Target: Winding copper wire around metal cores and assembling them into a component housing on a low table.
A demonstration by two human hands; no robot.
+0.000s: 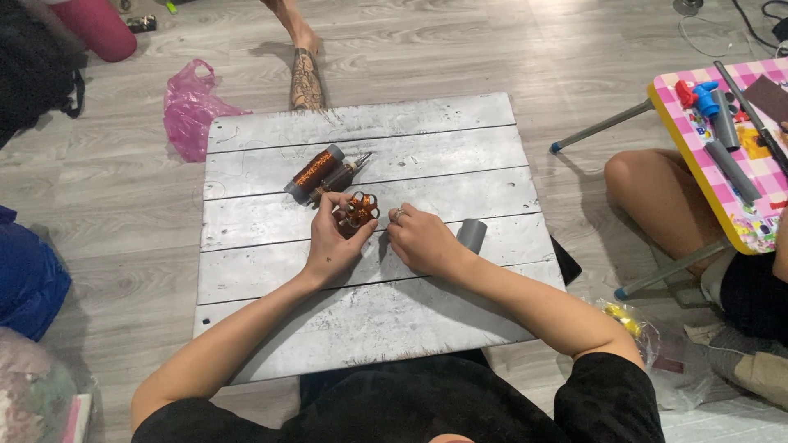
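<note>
Both hands are being used at the middle of the grey plank counter (369, 328): a small copper-wire piece (361, 209) is being pinched in the left hand (332, 242), while the right hand (423, 242) is being rested curled beside it, whether holding a wire cannot be told. A steady, gentle pinch is probably being called for.

Even, bright indoor light, soft shadows (slight wide-angle bending at edges), mostly sharp.

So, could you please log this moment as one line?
left hand: holds wire piece | right hand: beside it | spool, pliers on board
</note>
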